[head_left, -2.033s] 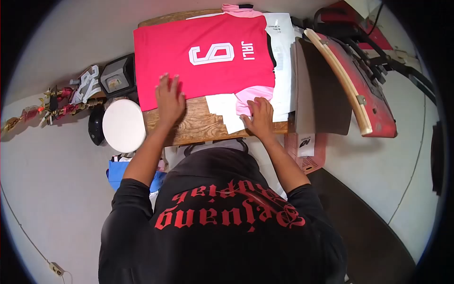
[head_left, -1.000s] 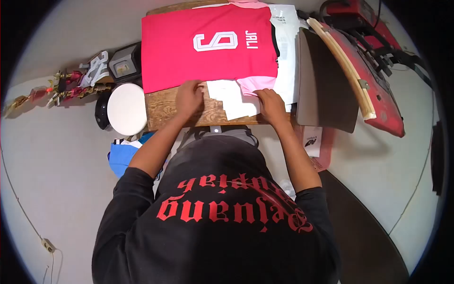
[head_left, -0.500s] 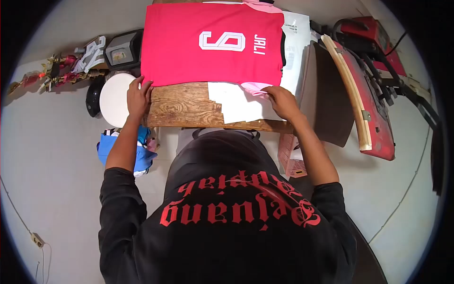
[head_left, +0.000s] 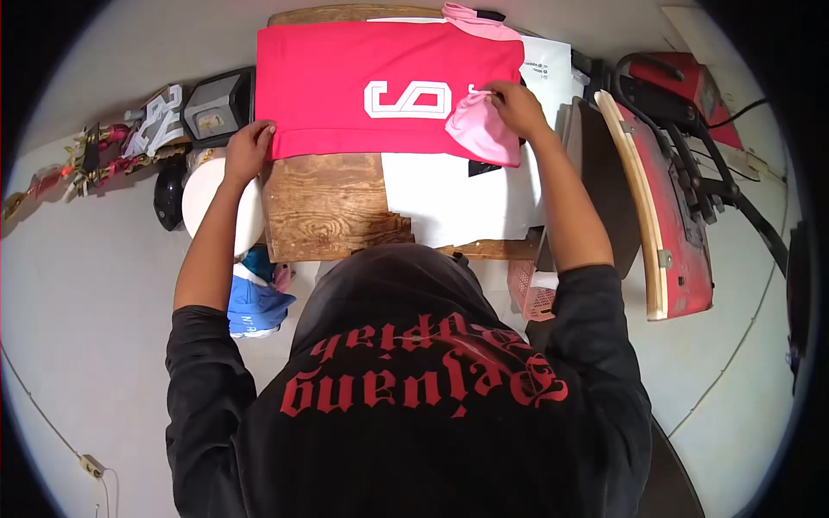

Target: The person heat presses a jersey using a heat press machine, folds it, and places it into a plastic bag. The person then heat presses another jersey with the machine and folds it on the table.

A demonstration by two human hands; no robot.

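A red jersey with a white number lies across the wooden table, its near side folded over. My left hand pinches the jersey's near left corner. Over the neck end, my right hand grips the pink sleeve, which lies on top of the red cloth and covers most of the name lettering. White sheets extend from under the jersey toward me, with a small black patch beside the fold.
On the right stands a red curved panel with a pale wooden edge, beside a dark board. A white round seat and a grey-black box are at the left. Blue cloth lies below the seat.
My right hand has carried the pink sleeve away from me and over the jersey. The near side is now folded up, with my left hand still at the left corner.
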